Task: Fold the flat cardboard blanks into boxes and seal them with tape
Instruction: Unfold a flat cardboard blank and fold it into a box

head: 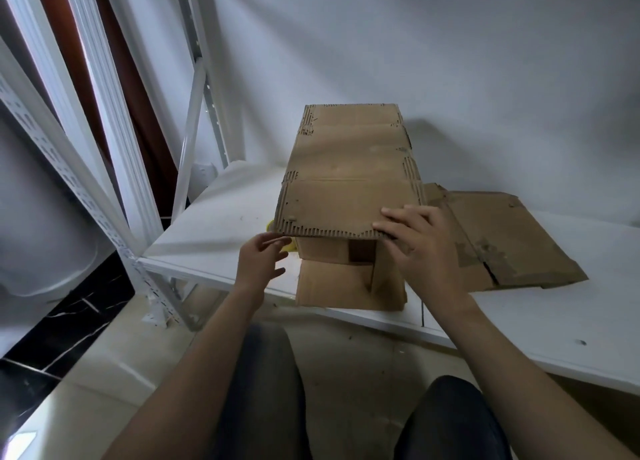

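A brown cardboard box [349,168] lies on its side on the white shelf [519,328], its open end facing me. The upper flap [332,213] juts toward me and a lower flap [339,290] hangs over the shelf edge. My right hand [415,245] grips the near right corner of the upper flap, fingers on top. Just left of the flap's near left corner hovers my left hand [263,262], fingers loosely spread and holding nothing. A yellow object [289,246], perhaps tape, peeks out behind my left hand, mostly hidden.
A flat cardboard blank [502,245] with torn tape marks lies on the shelf to the right of the box. White slotted rack posts [79,189] stand at the left. A grey wall rises behind. My knees sit below the shelf edge.
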The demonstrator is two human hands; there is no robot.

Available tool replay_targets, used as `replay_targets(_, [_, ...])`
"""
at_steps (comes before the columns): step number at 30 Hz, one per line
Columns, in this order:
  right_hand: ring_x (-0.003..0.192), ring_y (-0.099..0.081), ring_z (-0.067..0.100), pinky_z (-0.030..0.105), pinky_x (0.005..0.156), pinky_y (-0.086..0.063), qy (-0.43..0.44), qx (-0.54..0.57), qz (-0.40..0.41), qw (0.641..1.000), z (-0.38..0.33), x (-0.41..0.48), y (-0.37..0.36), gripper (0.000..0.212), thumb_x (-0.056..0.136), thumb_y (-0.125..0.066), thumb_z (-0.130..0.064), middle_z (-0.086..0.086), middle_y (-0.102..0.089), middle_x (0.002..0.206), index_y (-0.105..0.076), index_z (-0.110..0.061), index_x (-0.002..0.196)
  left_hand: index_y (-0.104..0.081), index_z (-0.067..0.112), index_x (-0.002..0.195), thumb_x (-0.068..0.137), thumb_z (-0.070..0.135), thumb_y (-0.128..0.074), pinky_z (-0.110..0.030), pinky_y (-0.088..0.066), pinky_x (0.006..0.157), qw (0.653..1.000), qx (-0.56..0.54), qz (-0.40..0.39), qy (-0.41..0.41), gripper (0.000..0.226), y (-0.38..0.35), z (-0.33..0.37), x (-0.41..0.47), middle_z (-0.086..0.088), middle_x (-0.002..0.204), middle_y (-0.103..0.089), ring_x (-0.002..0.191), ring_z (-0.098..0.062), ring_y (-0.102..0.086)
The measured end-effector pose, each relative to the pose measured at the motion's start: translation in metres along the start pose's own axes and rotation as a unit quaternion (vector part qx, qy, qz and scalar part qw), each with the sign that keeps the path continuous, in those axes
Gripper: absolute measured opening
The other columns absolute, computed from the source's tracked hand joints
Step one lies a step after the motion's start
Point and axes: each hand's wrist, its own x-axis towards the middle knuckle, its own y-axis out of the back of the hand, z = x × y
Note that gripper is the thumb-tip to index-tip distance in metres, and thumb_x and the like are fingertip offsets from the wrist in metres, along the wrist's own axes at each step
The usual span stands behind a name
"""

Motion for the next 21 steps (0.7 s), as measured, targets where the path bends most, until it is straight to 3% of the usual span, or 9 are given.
replay_targets(5, [0.116,-0.048,0.03,0.033,0.099,-0.044,0.006,0.017,0.001,1.0,0.0,-0.007,-0.009,0.025,0.09,-0.07,-0.029,-0.002,-0.065,0.129,-0.074,-0.018,0.112,-0.061,0.016,0.117,0.107,0.026,-0.043,-0.046,-0.06,0.085,0.997,0.021,0.042,-0.059,0.023,-0.001,0.036,-0.011,-0.008,0.115,-0.069,0.102,-0.022,-0.068])
replay_targets(8, [0.124,-0.044,0.025,0.027,0.108,-0.034,0.001,0.063,-0.026,0.998,-0.001,-0.008,-0.005,0.033,0.092,-0.068,-0.042,-0.005,-0.062,0.134,-0.073,-0.02,0.116,-0.054,0.015,0.129,0.1,0.033,-0.058,-0.037,-0.059,0.084,0.988,0.077,0.034,-0.127,0.034,-0.007,0.048,-0.006,-0.006,0.124,-0.064,0.106,-0.019,-0.065])
replay_targets(10, [0.126,-0.043,0.018,0.027,0.11,-0.034,-0.058,0.138,-0.027,0.988,-0.003,-0.006,0.002,0.032,0.099,-0.055,-0.041,-0.011,-0.063,0.131,-0.075,-0.021,0.115,-0.049,0.022,0.135,0.089,0.031,-0.073,-0.031,-0.05,0.091,0.95,0.205,0.042,-0.234,0.052,-0.01,0.051,-0.003,-0.001,0.13,-0.058,0.115,-0.017,-0.056])
replay_targets(12, [0.125,-0.045,0.013,0.029,0.11,-0.037,-0.094,0.181,-0.027,0.979,-0.001,-0.001,0.009,0.029,0.102,-0.053,-0.033,-0.013,-0.065,0.127,-0.075,-0.021,0.116,-0.057,0.026,0.131,0.082,0.037,-0.079,-0.037,-0.039,0.104,0.868,0.332,0.046,-0.367,0.055,-0.015,0.056,-0.003,0.001,0.134,-0.055,0.123,-0.02,-0.047])
replay_targets(14, [0.124,-0.05,0.007,0.028,0.109,-0.041,-0.1,0.209,-0.04,0.972,-0.001,0.005,0.02,0.025,0.102,-0.055,-0.017,-0.014,-0.066,0.125,-0.072,-0.02,0.12,-0.068,0.026,0.121,0.077,0.052,-0.079,-0.049,-0.034,0.113,0.786,0.423,-0.031,-0.451,0.052,-0.027,0.065,-0.006,0.006,0.132,-0.058,0.127,-0.021,-0.045])
replay_targets(15, [0.122,-0.052,0.002,0.025,0.106,-0.043,-0.108,0.232,-0.048,0.965,-0.001,0.007,0.026,0.027,0.103,-0.054,-0.012,-0.014,-0.065,0.125,-0.07,-0.021,0.122,-0.07,0.027,0.12,0.074,0.056,-0.08,-0.051,-0.034,0.113,0.761,0.452,-0.094,-0.456,0.055,-0.035,0.07,-0.009,0.008,0.132,-0.058,0.128,-0.02,-0.044])
replay_targets(18, [0.116,-0.059,0.002,0.022,0.097,-0.049,-0.182,0.321,-0.012,0.929,0.011,0.01,0.039,0.032,0.103,-0.05,-0.005,-0.011,-0.067,0.123,-0.07,-0.019,0.124,-0.064,0.03,0.126,0.068,0.052,-0.085,-0.047,-0.033,0.114,0.727,0.501,-0.188,-0.429,0.066,-0.057,0.076,-0.019,0.01,0.137,-0.053,0.129,-0.02,-0.045])
replay_targets(21, [0.113,-0.061,0.012,0.039,0.097,-0.054,-0.216,0.313,-0.003,0.925,0.053,0.014,0.037,0.038,0.098,-0.053,-0.002,-0.006,-0.066,0.122,-0.068,-0.027,0.123,-0.064,0.029,0.123,0.068,0.042,-0.087,-0.04,-0.037,0.108,0.73,0.501,-0.174,-0.431,0.061,-0.065,0.082,-0.021,0.01,0.134,-0.053,0.127,-0.021,-0.047])
